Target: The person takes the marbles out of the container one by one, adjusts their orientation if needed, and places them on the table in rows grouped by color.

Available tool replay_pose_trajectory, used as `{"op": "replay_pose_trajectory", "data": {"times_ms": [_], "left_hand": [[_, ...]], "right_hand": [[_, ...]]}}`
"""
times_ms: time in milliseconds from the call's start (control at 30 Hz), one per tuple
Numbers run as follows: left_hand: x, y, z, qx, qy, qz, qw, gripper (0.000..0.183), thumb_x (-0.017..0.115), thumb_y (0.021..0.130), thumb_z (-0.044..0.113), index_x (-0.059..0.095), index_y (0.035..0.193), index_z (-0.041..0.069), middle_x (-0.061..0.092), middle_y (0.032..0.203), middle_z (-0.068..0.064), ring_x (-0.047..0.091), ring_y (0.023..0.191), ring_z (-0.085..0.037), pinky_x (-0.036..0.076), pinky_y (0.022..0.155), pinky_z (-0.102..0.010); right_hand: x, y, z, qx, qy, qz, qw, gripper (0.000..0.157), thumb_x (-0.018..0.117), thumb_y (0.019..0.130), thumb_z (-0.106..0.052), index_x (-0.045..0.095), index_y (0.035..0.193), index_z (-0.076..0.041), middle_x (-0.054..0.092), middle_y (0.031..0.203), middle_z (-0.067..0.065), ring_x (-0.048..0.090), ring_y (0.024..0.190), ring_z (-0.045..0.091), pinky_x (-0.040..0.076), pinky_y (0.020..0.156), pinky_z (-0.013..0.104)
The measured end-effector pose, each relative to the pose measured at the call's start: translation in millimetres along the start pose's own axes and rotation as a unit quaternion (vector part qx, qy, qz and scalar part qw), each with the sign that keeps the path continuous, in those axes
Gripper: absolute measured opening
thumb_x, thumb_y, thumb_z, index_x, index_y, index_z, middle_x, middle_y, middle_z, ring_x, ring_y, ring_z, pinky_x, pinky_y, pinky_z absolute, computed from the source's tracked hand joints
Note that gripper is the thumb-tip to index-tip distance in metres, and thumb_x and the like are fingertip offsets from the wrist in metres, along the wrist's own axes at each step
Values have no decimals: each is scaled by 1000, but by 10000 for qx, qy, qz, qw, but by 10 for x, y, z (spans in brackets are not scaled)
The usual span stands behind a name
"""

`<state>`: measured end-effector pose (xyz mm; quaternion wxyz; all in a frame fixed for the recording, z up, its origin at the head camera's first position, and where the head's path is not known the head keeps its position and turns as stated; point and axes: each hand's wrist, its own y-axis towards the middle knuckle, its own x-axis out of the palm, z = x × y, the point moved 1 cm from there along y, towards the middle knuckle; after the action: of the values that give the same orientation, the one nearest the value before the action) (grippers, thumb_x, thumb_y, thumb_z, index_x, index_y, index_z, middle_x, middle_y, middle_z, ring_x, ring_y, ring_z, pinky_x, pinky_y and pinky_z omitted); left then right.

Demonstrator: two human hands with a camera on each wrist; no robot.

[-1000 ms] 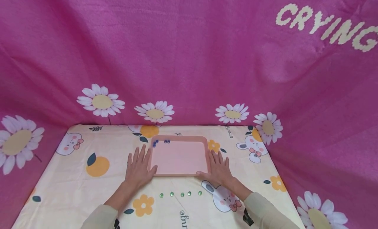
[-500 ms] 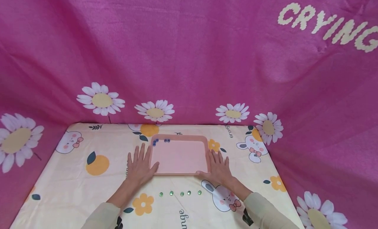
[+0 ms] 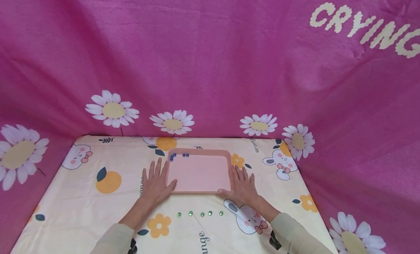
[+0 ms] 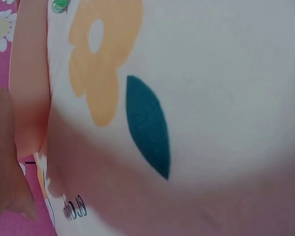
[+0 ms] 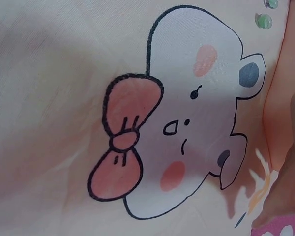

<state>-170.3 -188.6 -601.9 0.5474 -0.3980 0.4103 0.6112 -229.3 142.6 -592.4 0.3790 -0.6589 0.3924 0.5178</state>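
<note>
A shallow pink rectangular tray [image 3: 200,177] lies on the cloth in the head view. My left hand [image 3: 155,183] rests along its left side, fingers straight and spread, the thumb over the near-left corner. On the opposite side my right hand [image 3: 243,185] lies likewise, its thumb at the near-right corner. Several small dark blue pieces [image 3: 171,159] sit inside the tray by its far-left corner and far wall. Between the forearms, several round shiny green pieces [image 3: 202,214] form a loose row in front of the tray. Each wrist view catches the tray's pink wall [image 4: 29,73] beside part of a hand.
A cream cloth [image 3: 78,210] printed with oranges, flowers and rabbits covers the table. Magenta fabric [image 3: 210,71] with daisies hangs behind and at both sides. The table's far edge [image 3: 210,137] lies a little beyond the tray.
My left hand has shifted slightly, its thumb now reaching further over the tray's near-left corner. My right hand keeps its place. The head view has tilted a little.
</note>
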Motion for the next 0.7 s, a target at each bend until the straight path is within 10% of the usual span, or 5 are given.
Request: {"op": "replay_pose_trajectory", "data": {"times_ms": [700], "left_hand": [[12,-24,-17,-24,265,126,9996,85,54,93,57,26,159,11,14,164,-19,10,148,-44,0,112,-70]], "right_hand": [[-167,8,-67,-447,215,277,9984,112,67,79,-69,26,156,1,25,159,25,19,144,50,17,111,70]]}}
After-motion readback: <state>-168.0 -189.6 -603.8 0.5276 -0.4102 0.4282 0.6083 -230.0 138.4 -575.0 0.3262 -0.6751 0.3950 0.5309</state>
